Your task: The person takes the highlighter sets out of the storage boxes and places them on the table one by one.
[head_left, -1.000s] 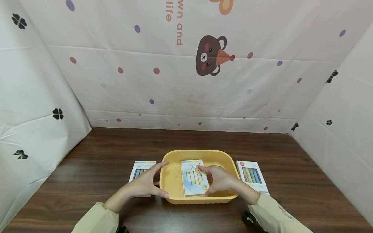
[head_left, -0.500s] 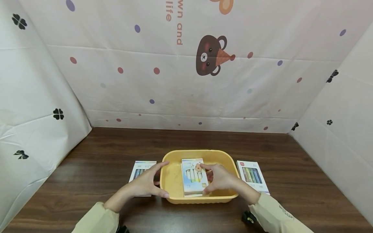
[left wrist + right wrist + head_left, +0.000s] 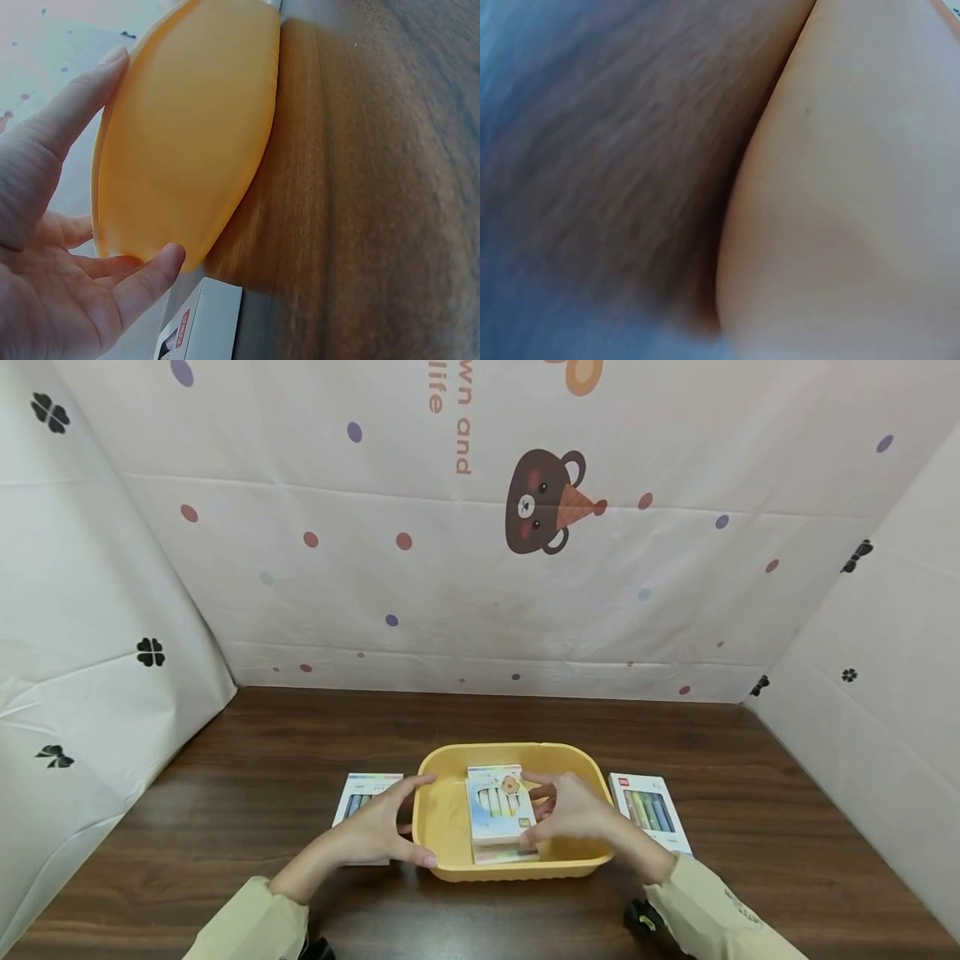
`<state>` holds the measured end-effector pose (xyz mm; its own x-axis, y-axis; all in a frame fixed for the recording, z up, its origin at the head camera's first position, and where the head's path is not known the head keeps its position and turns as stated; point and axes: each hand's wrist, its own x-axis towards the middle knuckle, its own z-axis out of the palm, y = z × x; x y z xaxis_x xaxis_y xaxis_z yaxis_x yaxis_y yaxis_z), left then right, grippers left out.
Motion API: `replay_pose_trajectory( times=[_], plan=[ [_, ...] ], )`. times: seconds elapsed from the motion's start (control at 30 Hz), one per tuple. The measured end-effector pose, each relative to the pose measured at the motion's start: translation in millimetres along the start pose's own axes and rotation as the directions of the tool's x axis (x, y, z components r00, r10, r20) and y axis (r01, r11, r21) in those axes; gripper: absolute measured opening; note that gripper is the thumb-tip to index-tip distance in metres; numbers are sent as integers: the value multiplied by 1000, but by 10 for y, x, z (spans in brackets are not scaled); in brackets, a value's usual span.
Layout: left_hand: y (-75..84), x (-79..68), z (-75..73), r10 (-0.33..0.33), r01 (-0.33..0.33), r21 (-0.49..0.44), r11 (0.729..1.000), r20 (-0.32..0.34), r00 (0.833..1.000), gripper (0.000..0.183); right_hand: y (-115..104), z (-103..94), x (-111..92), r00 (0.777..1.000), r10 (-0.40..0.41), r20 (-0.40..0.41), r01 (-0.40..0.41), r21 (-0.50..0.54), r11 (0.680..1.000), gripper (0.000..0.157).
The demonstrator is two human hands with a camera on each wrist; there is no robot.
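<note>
In the head view a yellow plastic basket (image 3: 442, 802) stands at the middle of the table. My left hand (image 3: 375, 831) holds its left end, thumb at the near corner and fingers at the far one; the left wrist view shows the same hand (image 3: 82, 225) against the basket's outer wall (image 3: 187, 127). Inside the basket, my right hand (image 3: 570, 810) pinches the right side of a blue-and-white box (image 3: 497, 802) with a window showing pale coloured sticks. Under it shows the near edge of another box (image 3: 498, 855). My forearm (image 3: 840, 187) fills much of the right wrist view.
A white box of coloured sticks (image 3: 651, 812) lies right of the basket. Another white box (image 3: 360, 802) lies to the left, partly hidden by my left hand. A patterned white cloth (image 3: 480, 602) hangs behind the brown wooden table (image 3: 300, 735).
The top box has risen slightly with my right hand, showing more of the box beneath it. My left hand stays at the basket's end.
</note>
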<state>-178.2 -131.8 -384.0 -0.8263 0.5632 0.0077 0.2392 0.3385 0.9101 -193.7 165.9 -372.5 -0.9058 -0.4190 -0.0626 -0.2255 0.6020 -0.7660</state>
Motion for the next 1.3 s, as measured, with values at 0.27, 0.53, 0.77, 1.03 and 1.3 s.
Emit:
replay_pose_trajectory(
  times=[0.27,0.53,0.77,1.03,1.3],
  plan=[
    [0,-9,0,12,-12,13,1000,-8,1000,98,11,-27,-32,998,-49,-31,49,-25,999,70],
    [-18,-20,0,22,-22,9,1000,-11,1000,98,7,15,-15,998,54,-17,-50,170,984,63],
    [-12,-17,10,19,-18,20,1000,-17,1000,98,-15,44,-4,992,118,44,-126,345,930,72],
    [-10,-11,13,18,-17,30,999,-21,1000,97,-8,32,30,989,116,95,-144,388,910,73],
    [-2,-18,5,15,-14,39,999,-26,1000,98,17,-26,13,987,50,151,-117,477,871,77]
  ],
)
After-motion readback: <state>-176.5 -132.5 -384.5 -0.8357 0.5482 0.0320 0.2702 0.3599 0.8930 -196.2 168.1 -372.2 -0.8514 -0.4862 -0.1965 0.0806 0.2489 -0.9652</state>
